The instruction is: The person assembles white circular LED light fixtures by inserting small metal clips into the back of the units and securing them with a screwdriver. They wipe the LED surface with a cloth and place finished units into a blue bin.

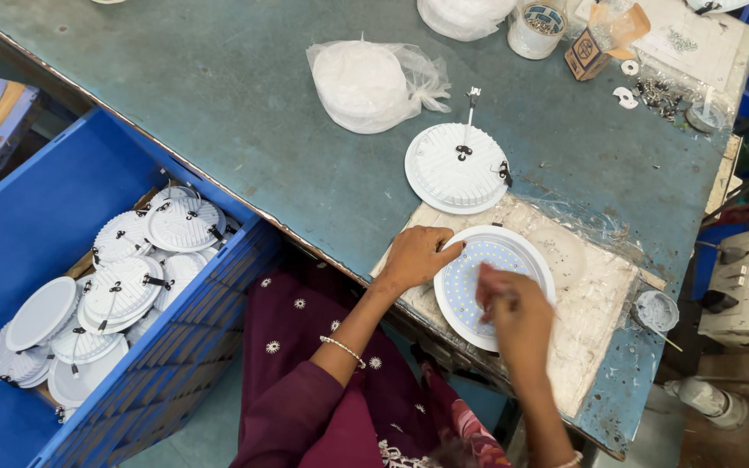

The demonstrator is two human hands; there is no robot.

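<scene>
A wide blue-green workbench (244,104) fills the far side, with a blue crate (36,217) of finished white round lamp housings (132,277) at near left. On a worn board (595,303) at near right lies an open round lamp fitting (478,260), its dotted LED plate facing up. The left hand (416,256) grips its left rim, fingers curled together. The right hand (517,312) hovers over the plate, blurred; its fingers cannot be made out.
</scene>
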